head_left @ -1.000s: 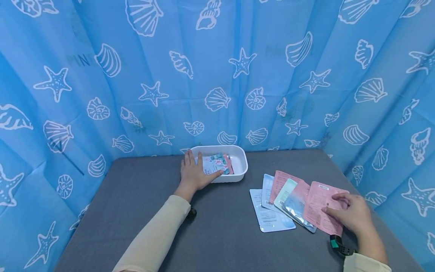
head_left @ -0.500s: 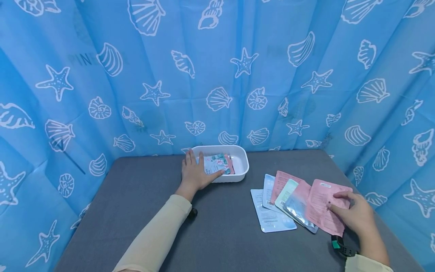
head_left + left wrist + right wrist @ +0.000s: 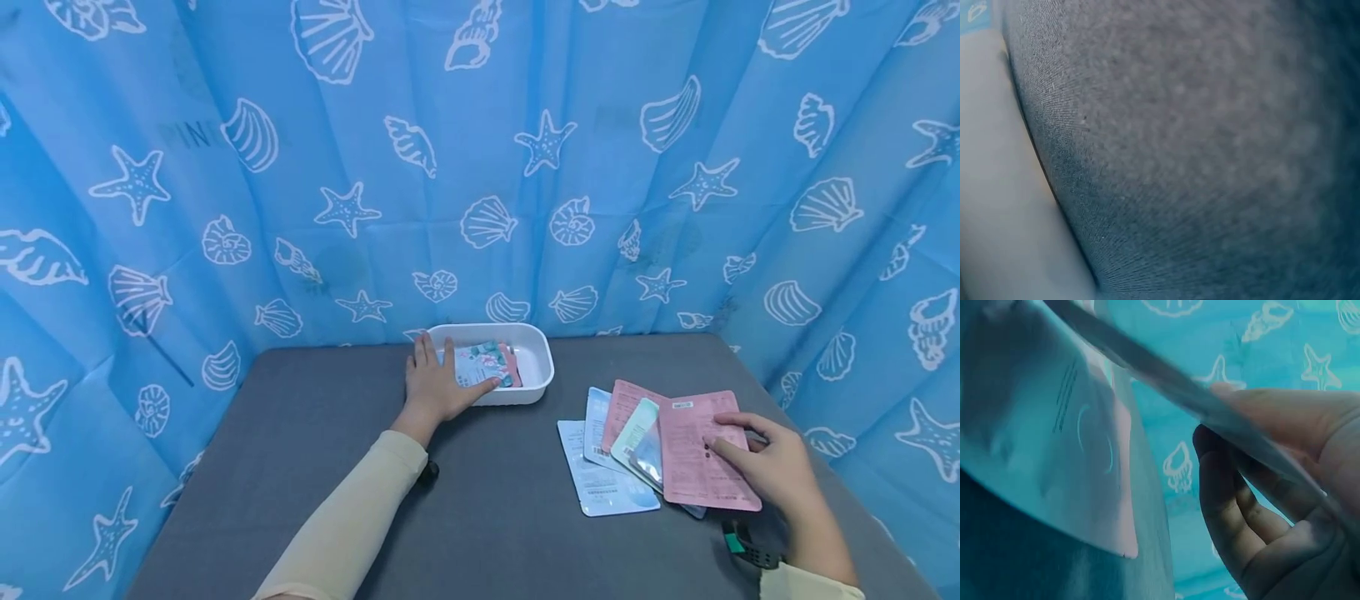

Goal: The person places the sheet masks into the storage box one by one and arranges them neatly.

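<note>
My right hand (image 3: 783, 462) pinches a flat pink sachet (image 3: 693, 467) by its right edge, printed side up, over a fan of similar sachets. In the right wrist view the held sachet (image 3: 1166, 384) shows nearly edge-on between thumb and fingers. Below it lies a silver sachet with a pink edge (image 3: 1100, 456). My left hand (image 3: 435, 387) rests with spread, straight fingers on the left end of a white plastic container (image 3: 542, 379), thumb along its front rim. Inside the container lie a floral-printed sachet (image 3: 480, 364) and a pink one, partly covered.
Fanned on the grey table (image 3: 480, 508) are a pale blue sachet (image 3: 611, 492), another pink one (image 3: 626, 400) and a mint-green one (image 3: 636, 429). A blue seashell-print curtain (image 3: 465, 167) encloses the table's back and sides. The left wrist view shows mostly grey cloth (image 3: 1166, 94).
The held pink sachet has been turned straighter and shifted left, covering more of the silver sachet beneath. My left hand stays on the container. The head view has shifted slightly.
</note>
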A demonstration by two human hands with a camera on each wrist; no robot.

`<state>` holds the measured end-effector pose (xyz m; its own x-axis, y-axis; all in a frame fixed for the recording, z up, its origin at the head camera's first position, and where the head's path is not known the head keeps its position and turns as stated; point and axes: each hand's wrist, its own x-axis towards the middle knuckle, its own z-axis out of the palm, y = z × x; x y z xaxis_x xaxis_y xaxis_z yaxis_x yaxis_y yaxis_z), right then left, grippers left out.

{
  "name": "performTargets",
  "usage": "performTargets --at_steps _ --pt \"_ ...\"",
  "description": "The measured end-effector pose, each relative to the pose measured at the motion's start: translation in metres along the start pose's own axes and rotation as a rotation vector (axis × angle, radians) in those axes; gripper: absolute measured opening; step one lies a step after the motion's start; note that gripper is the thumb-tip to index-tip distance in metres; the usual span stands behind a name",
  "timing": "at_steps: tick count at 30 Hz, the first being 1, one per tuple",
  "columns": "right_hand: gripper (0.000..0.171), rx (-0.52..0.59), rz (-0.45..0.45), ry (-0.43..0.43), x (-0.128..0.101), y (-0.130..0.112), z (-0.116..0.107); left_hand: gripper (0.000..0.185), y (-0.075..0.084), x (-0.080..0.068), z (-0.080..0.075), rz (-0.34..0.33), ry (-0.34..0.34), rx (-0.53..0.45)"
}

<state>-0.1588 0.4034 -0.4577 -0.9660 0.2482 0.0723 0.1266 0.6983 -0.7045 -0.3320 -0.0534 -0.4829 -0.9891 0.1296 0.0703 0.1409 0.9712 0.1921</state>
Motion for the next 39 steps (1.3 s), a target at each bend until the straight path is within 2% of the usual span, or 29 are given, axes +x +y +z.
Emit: performTargets --at_steps 5,10,15,20,29,39 --pt "0.057 0.082 0.006 0.018 -0.002 -0.014 0.004 0.131 -0.001 0.003 0.002 0.000 -0.022 0.005" --pt "0.061 0.127 -0.028 0.088 0.005 -0.038 0.007 0.130 -0.003 0.004 0.002 -0.008 -0.019 0.009" --pt "0.051 0.206 -0.084 0.169 0.016 -0.058 0.015 0.130 -0.003 0.005 0.002 -0.009 -0.007 0.019" --pt "0.045 0.269 -0.084 0.212 0.024 -0.077 0.031 0.131 -0.002 0.004 0.003 -0.009 -0.011 0.014" --pt "0.044 0.445 -0.086 0.187 0.041 -0.107 0.059 0.132 -0.001 0.005 0.003 -0.023 -0.027 0.040" --pt "0.040 0.703 -0.031 0.240 0.061 -0.127 0.104 0.132 0.001 0.005 0.004 -0.019 0.001 0.036"
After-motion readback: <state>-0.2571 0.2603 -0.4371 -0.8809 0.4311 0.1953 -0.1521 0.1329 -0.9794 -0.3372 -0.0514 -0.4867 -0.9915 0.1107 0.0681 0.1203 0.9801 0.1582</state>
